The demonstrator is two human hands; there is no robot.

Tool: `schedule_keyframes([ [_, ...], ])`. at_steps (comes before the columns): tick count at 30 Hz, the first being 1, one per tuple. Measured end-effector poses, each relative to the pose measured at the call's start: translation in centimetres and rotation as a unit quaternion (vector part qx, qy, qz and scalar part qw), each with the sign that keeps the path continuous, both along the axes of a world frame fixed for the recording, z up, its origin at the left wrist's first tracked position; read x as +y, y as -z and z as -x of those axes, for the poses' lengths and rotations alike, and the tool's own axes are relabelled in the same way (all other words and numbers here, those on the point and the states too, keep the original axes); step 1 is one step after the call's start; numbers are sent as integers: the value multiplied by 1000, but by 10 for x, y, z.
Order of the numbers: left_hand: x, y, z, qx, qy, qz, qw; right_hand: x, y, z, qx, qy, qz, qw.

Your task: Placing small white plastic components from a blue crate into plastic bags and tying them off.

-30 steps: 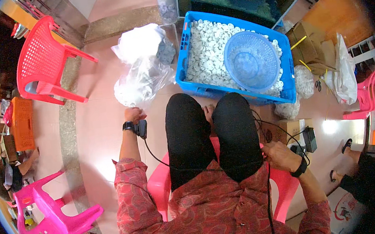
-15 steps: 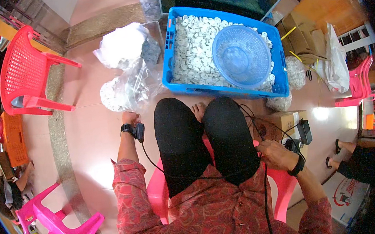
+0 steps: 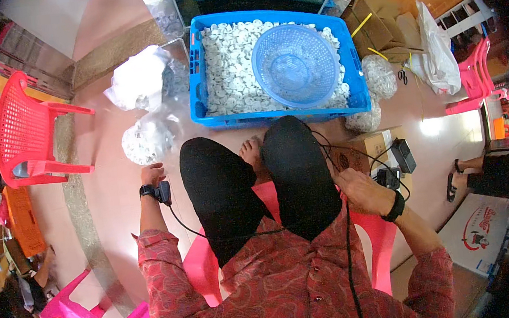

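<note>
My left hand (image 3: 153, 174) hangs beside my left knee, just on the near side of a clear plastic bag of small white pieces (image 3: 146, 140). Its fingers are loosely bent and hold nothing I can see. Against the outer side of my right thigh, my right hand (image 3: 360, 189) is closed, its fingertips partly hidden. A black cable (image 3: 351, 260) runs down beside it; whether the fingers grip it is unclear. Beyond my knees a blue crate (image 3: 281, 117) holds many small white round pieces (image 3: 229, 68). On those pieces rests a light-blue perforated plastic basket (image 3: 295, 64).
White bags (image 3: 140, 78) lie left of the crate. At its right are filled clear bags (image 3: 379, 76), an open cardboard box (image 3: 386, 24) and a smaller carton (image 3: 368, 147) with black devices. Pink chairs (image 3: 25, 130) stand around. Another person's foot (image 3: 455, 181) shows at right.
The whole view has shifted, so the crate and bags appear farther left. My left hand stays near the bag, and my right hand stays by my thigh.
</note>
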State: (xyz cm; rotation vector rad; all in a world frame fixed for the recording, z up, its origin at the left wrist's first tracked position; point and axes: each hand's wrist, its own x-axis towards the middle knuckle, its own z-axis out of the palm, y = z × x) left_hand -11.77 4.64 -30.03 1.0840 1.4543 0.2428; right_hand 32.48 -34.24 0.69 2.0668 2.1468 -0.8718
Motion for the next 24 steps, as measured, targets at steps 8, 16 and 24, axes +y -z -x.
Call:
schedule_keyframes([
  [8, 2, -29, -26, 21, -26, -8, 999, -5, -3, -2, -16, -7, 51, 999],
  [16, 1, -49, -34, -2, -27, -54, 998, -8, -4, -1, 2, -4, -51, 999],
  [24, 4, -65, -34, 55, -39, -78, 995, -5, -8, -1, 76, 82, -156, 981],
])
